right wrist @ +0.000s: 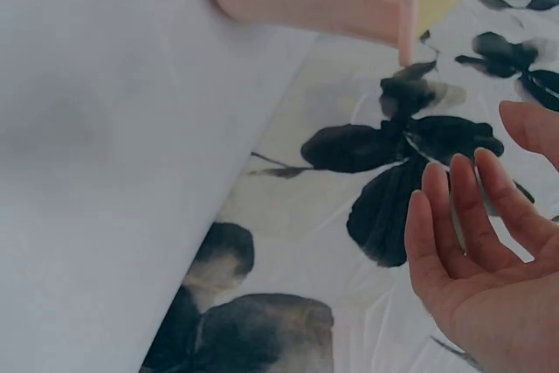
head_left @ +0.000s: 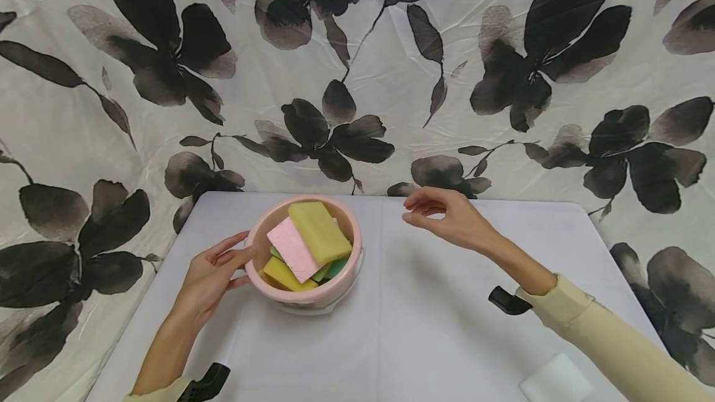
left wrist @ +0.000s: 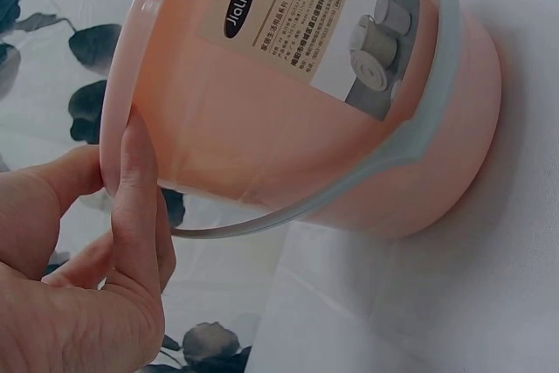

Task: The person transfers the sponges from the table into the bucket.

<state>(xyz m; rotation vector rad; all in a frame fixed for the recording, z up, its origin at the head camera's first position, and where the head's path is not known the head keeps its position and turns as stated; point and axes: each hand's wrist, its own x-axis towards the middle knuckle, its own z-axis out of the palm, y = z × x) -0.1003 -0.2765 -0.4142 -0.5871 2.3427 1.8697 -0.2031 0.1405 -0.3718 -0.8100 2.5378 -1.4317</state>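
A pink bucket (head_left: 357, 228) stands at the back left of the table, full of yellow, pink and green sponges. A yellow sponge (head_left: 319, 232) lies on top, partly over a pink sponge (head_left: 294, 251); the lower ones are mostly hidden. My left hand (head_left: 209, 281) pinches the bucket's rim on its left side, thumb and fingers on either side of the edge in the left wrist view. To the right of the bucket, my right hand (head_left: 449, 219) hovers above the table, fingers loosely bent and holding nothing.
A white block (head_left: 556, 379), perhaps a sponge, lies by the table's front right, near the right sleeve. The bucket's pale handle (left wrist: 410, 141) hangs down along its side. Behind the white table (head_left: 424, 340) hangs a flower-patterned cloth (head_left: 391, 67).
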